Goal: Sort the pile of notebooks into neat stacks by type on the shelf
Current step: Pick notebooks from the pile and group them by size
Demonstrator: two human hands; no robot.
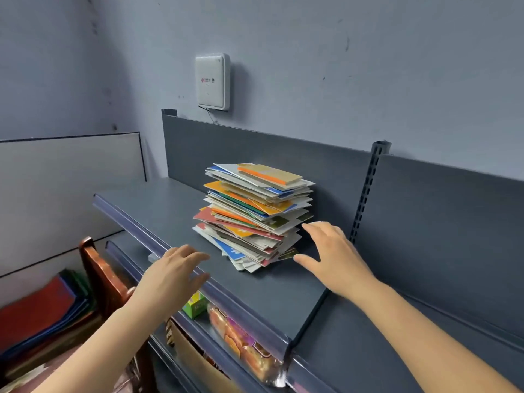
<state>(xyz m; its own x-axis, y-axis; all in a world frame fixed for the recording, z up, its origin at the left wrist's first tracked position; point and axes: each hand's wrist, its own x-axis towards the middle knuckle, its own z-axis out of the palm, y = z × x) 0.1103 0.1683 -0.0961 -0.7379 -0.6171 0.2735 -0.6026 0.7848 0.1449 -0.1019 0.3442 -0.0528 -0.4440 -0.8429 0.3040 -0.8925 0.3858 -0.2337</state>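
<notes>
A tall, untidy pile of thin notebooks (255, 214) with orange, red, blue, green and white covers stands on the dark grey top shelf (158, 205), close to its back panel. An orange-spined tan notebook (269, 173) lies on top. My left hand (173, 275) hovers over the shelf's front edge, left of the pile, fingers straight and holding nothing. My right hand (333, 258) is on the pile's right side, fingers spread, its fingertips near the lower notebooks without gripping any.
A white box (212, 82) hangs on the wall above the shelf. A slotted upright (365, 191) divides the back panels. Snack packets (241, 340) and a green carton (194, 306) sit on the lower shelf. A wooden chair (102, 275) and coloured folders (39, 313) are at the left.
</notes>
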